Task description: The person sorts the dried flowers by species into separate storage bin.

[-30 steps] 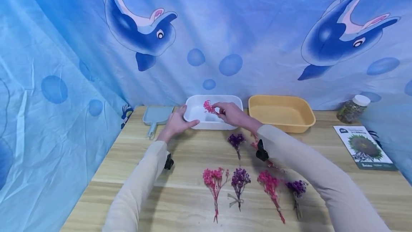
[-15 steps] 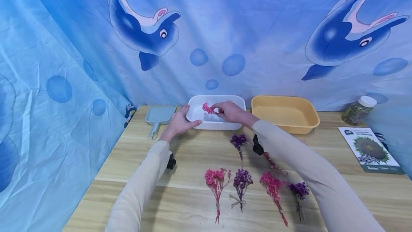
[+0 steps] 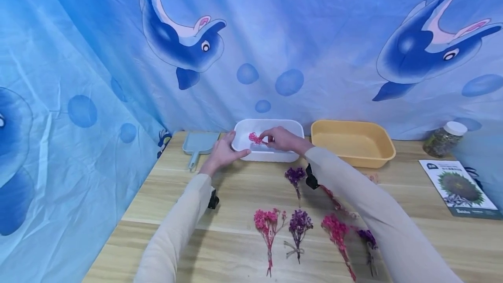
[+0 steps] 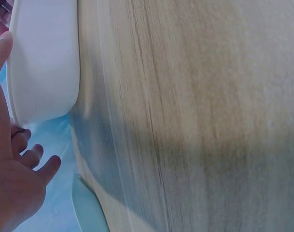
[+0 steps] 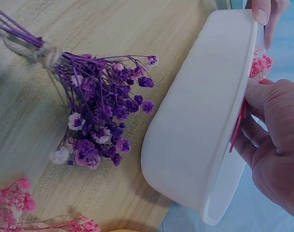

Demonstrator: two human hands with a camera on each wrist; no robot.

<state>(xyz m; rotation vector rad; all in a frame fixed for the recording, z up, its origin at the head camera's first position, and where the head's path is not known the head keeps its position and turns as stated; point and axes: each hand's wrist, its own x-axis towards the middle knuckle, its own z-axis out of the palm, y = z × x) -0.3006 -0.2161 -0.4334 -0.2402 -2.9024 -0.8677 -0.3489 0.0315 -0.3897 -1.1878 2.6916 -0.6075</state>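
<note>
from my end i see the right hand (image 3: 280,138) pinching a pink flower bunch (image 3: 255,139) by its stems, thumb against fingers. bunch is in the opening of the white basin (image 3: 271,156), blooms pointing left; can't tell if they touch the basin floor. right wrist view shows me the red stems just inside the near rim. left hand (image 3: 225,152) grips the basin's left end, thumb on the near rim, other fingers round the corner.

light blue dustpan (image 3: 199,142) just left of that hand, handle toward me. yellow basin (image 3: 353,160) just right of the white one. purple bunch (image 3: 295,176) near the white basin's front, tied with twine. closer to me on the tabletop (image 3: 212,243), a row: pink spray (image 3: 268,226), purple spray (image 3: 299,226), red-pink spray (image 3: 338,232), dark purple spray (image 3: 368,239), the last partly behind the right sleeve (image 3: 365,200). far right, i've got a white-lidded jar (image 3: 445,139) and a sunflower packet (image 3: 459,187). blue dolphin curtain (image 3: 267,34) behind.
</note>
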